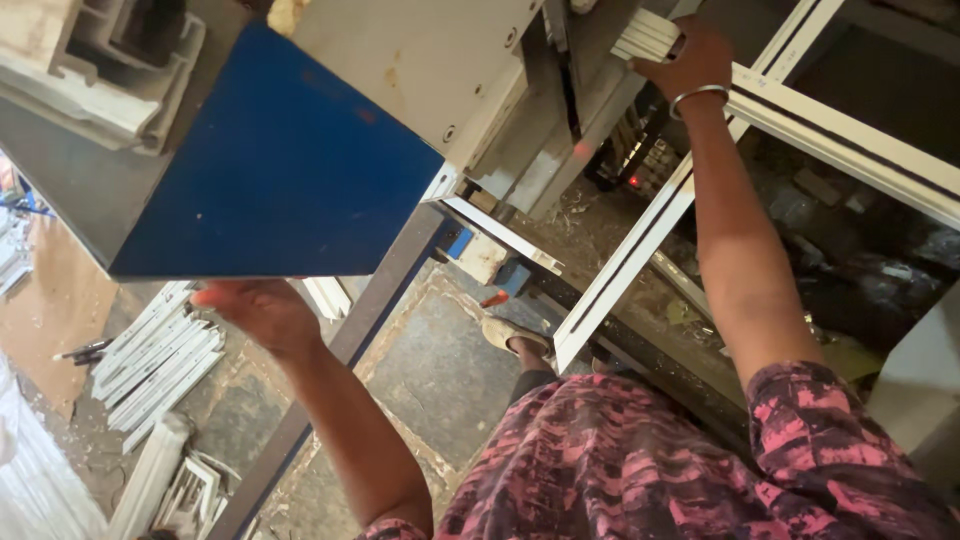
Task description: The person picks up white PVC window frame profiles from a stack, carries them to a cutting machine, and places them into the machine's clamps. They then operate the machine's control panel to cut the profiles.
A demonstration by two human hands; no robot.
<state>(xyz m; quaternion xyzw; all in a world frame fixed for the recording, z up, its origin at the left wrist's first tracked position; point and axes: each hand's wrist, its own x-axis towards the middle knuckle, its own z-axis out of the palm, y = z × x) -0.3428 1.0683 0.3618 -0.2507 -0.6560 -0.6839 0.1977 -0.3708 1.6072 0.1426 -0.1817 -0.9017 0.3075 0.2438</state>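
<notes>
My right hand (688, 58), with a metal bangle on the wrist, is stretched out and grips a white plastic window-frame profile (840, 125) near its end at the top of the view. The frame's other member (625, 268) runs down toward my foot. My left hand (255, 305) reaches under the lower edge of a blue and white machine housing (285, 170); its fingers are partly hidden by the housing, so what they touch is unclear.
A stack of white profile offcuts (155, 365) lies on the dirty concrete floor at the left. A dark metal beam (370, 310) slants beneath the machine. My sandalled foot (510, 335) stands on the floor. Debris fills the dark area at right.
</notes>
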